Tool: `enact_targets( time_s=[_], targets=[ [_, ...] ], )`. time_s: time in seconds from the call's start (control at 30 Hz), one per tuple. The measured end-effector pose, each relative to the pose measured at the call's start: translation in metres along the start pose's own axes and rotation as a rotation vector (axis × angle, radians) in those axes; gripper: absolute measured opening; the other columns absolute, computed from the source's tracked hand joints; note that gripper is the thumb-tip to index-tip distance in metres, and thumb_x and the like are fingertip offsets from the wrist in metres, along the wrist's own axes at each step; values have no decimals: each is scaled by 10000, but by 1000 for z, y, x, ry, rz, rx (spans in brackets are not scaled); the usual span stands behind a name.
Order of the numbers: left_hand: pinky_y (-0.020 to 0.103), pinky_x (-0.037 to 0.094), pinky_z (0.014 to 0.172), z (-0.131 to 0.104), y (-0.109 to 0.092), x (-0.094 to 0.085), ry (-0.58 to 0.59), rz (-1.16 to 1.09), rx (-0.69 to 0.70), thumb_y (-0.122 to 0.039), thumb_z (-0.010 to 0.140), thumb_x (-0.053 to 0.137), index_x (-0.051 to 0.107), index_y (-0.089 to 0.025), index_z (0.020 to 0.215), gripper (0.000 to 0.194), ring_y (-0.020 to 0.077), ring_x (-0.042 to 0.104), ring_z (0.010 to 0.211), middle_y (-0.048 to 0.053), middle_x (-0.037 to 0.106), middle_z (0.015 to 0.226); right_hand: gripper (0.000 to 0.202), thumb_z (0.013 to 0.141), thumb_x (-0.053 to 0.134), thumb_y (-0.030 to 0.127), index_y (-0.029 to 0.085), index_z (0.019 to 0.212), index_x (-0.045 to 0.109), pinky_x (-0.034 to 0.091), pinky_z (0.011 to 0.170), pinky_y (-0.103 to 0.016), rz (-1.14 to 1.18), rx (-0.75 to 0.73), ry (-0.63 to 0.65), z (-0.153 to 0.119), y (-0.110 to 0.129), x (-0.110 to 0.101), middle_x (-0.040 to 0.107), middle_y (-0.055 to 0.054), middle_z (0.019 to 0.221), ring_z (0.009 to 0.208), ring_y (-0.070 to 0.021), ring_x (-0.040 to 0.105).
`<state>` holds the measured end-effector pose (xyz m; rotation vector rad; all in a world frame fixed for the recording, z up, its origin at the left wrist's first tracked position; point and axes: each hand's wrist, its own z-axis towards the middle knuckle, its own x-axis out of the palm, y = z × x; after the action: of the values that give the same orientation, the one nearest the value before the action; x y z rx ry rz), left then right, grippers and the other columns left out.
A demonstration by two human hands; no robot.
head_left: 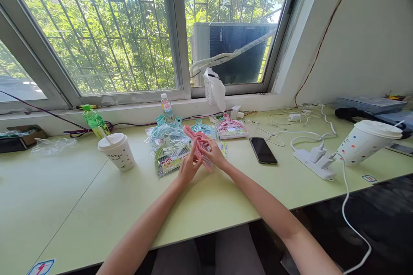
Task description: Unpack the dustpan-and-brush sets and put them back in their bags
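Both hands hold a small pink dustpan and brush set (189, 131), tilted above the table's middle with its handle end up and to the left. My left hand (190, 166) grips it from the lower left, fingers closed against its side. My right hand (212, 153) closes on it from the right, and its fingers hide part of the set. Just behind and left lies a green dustpan set (166, 154) in clear plastic, with teal wrapped sets (164, 128) behind it. Another teal set (201, 126) and a wrapped pink set (231, 129) lie farther back.
A lidded paper cup (116, 152) stands left, near a green bottle (94, 122). A clear bottle (167, 107) is at the windowsill. To the right are a phone (263, 150), a power strip (311, 164) with cables, and a large white cup (364, 144).
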<state>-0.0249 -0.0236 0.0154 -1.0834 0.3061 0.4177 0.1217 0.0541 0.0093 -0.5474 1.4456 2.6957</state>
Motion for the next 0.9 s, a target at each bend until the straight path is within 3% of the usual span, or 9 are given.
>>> enact_targets(
  time_s=[0.23,0.37,0.53,0.7,0.9],
  targets=[
    [378,495,896,-2,0,4,-37,53,-16,-354,836,584,288,-225,1527,762,235,672,840,65,713,943,458,790,683,385,266,1228,621,488,916,-377,44,27,2,3,-2,-2,555,-81,1191,998,-211,574],
    [385,482,912,-3,-1,2,-27,127,-10,-367,830,592,349,-210,1502,731,260,674,870,75,713,918,453,802,670,389,285,1240,615,499,876,-362,5,3,3,3,3,-5,554,-72,1167,975,-208,584],
    [317,504,800,-5,2,0,-37,163,130,-347,830,601,388,-206,1489,706,232,664,777,86,711,930,408,810,662,449,273,1175,618,506,766,-331,-100,-19,-79,3,10,-9,574,-67,1115,896,-204,601],
    [272,496,632,-5,8,1,-59,419,341,-312,904,473,231,-193,1546,696,174,616,630,51,704,831,379,782,684,444,238,1091,607,499,667,-318,-136,-67,-91,3,11,-13,569,-64,1055,806,-188,587],
    [257,518,671,-7,7,3,-25,468,380,-312,930,449,191,-200,1556,686,153,643,641,45,722,840,218,771,655,361,212,907,571,470,581,-292,-81,-127,-55,7,10,-15,528,-57,980,739,-164,535]
  ],
)
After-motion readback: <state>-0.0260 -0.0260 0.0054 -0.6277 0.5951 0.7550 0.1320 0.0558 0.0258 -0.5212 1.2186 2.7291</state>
